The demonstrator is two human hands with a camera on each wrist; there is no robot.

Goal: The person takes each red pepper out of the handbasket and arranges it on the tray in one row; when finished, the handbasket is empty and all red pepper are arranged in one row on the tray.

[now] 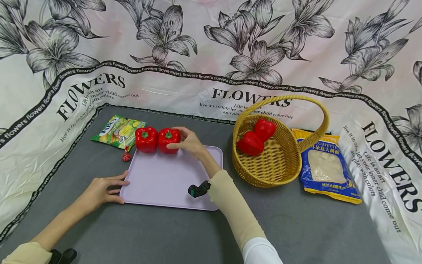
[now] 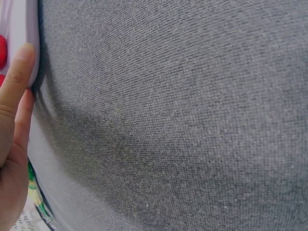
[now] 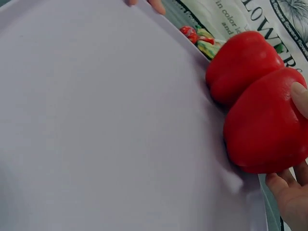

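Observation:
My right hand (image 1: 188, 141) holds a red bell pepper (image 1: 166, 140) between thumb and fingers at the far edge of the lilac tray (image 1: 165, 183). Right beside it on the tray stands a second red bell pepper (image 1: 146, 140), its green stem facing up. In the right wrist view the gripped pepper (image 3: 264, 125) sits inside the tray's rim, thumb on its side and fingers behind. With straight fingers, my left hand (image 1: 102, 190) touches the tray's left edge. The left wrist view shows a fingertip of this hand (image 2: 14, 110) against the tray rim.
Two more red bell peppers (image 1: 252, 143) lie in a yellow wicker basket (image 1: 270, 172) with a tall handle, right of the tray. A blue and yellow pasta bag (image 1: 329, 172) lies beyond it. Back left are a green snack packet (image 1: 115, 128) and a small red ball-shaped trinket (image 1: 126, 157).

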